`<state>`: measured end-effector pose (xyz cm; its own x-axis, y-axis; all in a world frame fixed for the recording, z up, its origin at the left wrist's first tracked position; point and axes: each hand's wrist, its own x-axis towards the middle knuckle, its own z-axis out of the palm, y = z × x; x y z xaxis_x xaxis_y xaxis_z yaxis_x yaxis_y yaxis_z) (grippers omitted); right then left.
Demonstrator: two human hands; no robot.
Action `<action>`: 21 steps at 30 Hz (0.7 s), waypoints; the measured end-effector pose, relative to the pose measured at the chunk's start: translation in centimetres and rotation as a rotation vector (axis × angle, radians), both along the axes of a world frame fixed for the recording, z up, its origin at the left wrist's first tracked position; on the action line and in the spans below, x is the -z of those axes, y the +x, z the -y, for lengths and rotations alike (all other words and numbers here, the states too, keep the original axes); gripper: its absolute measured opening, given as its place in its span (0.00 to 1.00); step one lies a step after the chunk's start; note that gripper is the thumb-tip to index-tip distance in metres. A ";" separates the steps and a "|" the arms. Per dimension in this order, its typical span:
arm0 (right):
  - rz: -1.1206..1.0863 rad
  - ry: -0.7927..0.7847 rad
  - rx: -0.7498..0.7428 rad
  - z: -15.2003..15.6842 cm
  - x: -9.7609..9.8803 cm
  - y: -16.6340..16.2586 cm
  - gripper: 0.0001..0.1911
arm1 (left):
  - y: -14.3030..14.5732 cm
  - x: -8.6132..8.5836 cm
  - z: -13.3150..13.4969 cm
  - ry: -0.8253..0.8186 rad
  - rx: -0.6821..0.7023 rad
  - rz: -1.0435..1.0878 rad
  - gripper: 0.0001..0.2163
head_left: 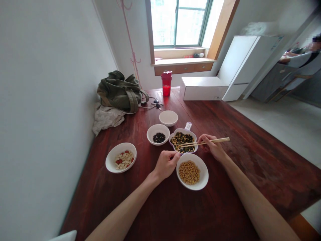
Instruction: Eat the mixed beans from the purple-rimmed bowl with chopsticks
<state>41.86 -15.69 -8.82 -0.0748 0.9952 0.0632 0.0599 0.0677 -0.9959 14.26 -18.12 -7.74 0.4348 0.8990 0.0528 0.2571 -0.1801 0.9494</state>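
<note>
My right hand [212,145] grips a pair of wooden chopsticks [208,142] whose tips reach into a purple-rimmed bowl of mixed beans [183,141]. My left hand [166,163] rests on the table with its fingers curled, touching the near rim of that bowl. Just in front sits a white bowl of yellow soybeans [192,171]. A white bowl of black beans [157,134] stands to the left. An empty white bowl [168,117] is behind it. A bowl of peanuts and red pieces [121,161] lies further left.
The dark red wooden table [225,187] runs along a white wall on the left. At its far end lie a green bag [119,91] on a cloth, keys [156,104], a red bottle [166,83] and a white box [203,88]. A person sits far right.
</note>
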 end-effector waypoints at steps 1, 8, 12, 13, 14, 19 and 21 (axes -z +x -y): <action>-0.002 -0.002 -0.005 0.0 0.1 0.0 0.24 | 0.0 0.0 0.0 0.001 -0.001 -0.001 0.25; 0.009 -0.003 0.007 0.0 0.2 -0.3 0.24 | 0.0 -0.1 0.0 -0.003 0.000 0.003 0.25; -0.002 0.000 0.012 -0.1 0.3 -0.3 0.24 | 0.0 -0.2 0.0 -0.001 -0.004 0.002 0.25; -0.013 -0.003 0.014 -0.1 0.4 -0.2 0.24 | 0.0 -0.2 0.0 0.000 -0.006 0.001 0.25; -0.027 -0.009 0.016 -0.1 0.5 -0.2 0.23 | 0.0 -0.2 0.0 0.002 -0.006 -0.001 0.25; -0.122 -0.039 0.068 -0.1 0.6 0.0 0.23 | 0.0 -0.1 0.1 0.004 -0.004 0.000 0.25; -0.162 -0.035 0.102 -0.1 0.5 0.2 0.22 | 0.0 0.0 0.0 0.003 -0.001 0.001 0.25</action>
<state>42.05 -15.54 -9.31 0.0345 0.9989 0.0315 -0.0963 0.0347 -0.9947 14.24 -18.15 -7.70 0.4334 0.8995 0.0559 0.2561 -0.1824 0.9493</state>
